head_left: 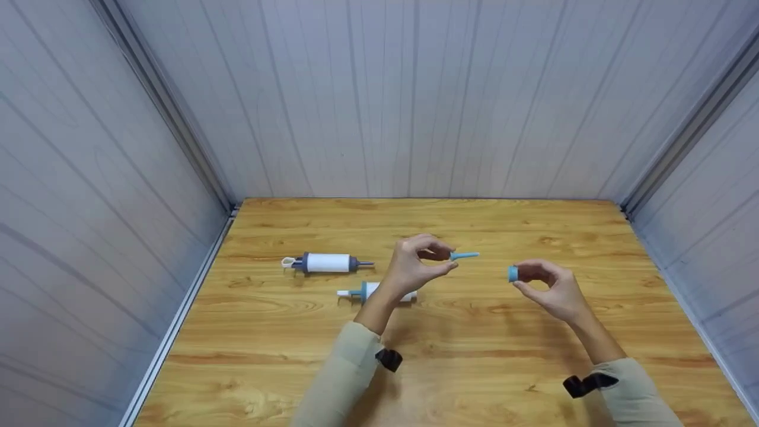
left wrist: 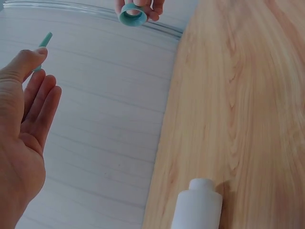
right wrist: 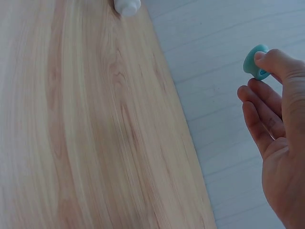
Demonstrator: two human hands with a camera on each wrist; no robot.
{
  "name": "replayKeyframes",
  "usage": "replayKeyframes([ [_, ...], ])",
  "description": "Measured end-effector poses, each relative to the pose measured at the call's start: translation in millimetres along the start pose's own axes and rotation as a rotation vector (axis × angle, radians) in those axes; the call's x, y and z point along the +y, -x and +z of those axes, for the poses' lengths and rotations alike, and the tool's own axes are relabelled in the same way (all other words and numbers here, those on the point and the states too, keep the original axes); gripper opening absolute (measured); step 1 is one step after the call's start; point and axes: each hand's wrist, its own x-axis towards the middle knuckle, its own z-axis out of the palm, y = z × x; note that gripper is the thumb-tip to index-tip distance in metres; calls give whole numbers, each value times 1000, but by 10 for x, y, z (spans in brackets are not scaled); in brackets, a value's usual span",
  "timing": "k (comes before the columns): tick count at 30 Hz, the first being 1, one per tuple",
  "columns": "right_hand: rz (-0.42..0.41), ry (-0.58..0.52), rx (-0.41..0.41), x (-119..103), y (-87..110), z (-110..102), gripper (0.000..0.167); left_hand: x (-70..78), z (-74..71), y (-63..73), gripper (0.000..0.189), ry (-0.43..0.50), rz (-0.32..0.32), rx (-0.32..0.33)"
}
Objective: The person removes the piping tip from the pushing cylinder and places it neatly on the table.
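Note:
My left hand [head_left: 412, 264] pinches a slim teal nozzle [head_left: 466, 255] between thumb and fingers, its narrow tip pointing right. Across a gap, my right hand [head_left: 554, 290] holds a teal ring-shaped screw cap [head_left: 513, 273] by thumb and fingertips; the left wrist view shows its round opening. Both parts are held up off the table. Below my left wrist lies a white syringe-like tube with a teal collar [head_left: 364, 290], partly hidden by the arm. Its bare white neck [left wrist: 202, 184] shows in the left wrist view.
A second syringe-like tube [head_left: 328, 263], white with dark blue ends and a thin nozzle pointing right, lies farther back on the left. The wooden table [head_left: 504, 379] is bordered by pale panel walls [head_left: 379, 107] at the back and both sides.

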Motion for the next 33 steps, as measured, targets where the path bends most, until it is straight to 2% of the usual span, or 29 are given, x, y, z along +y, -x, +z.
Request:
replayKeyframes([
  [4, 26, 35, 2, 39, -24, -70, 38, -53, 50, -26, 20, 12, -13, 10],
  [12, 118, 66, 11, 157, 13, -132, 36, -176, 191, -11, 21, 54, -85, 36],
  [17, 142, 84, 20, 212, 50, -181, 36, -239, 295, -29, 21, 83, -124, 51],
  [25, 199, 149, 20, 308, 141, -235, 35, -358, 462, -9, 19, 51, -189, 49],
  [33, 230, 224, 15, 384, 220, -283, 35, -505, 622, 20, 19, -16, -201, 15],
])
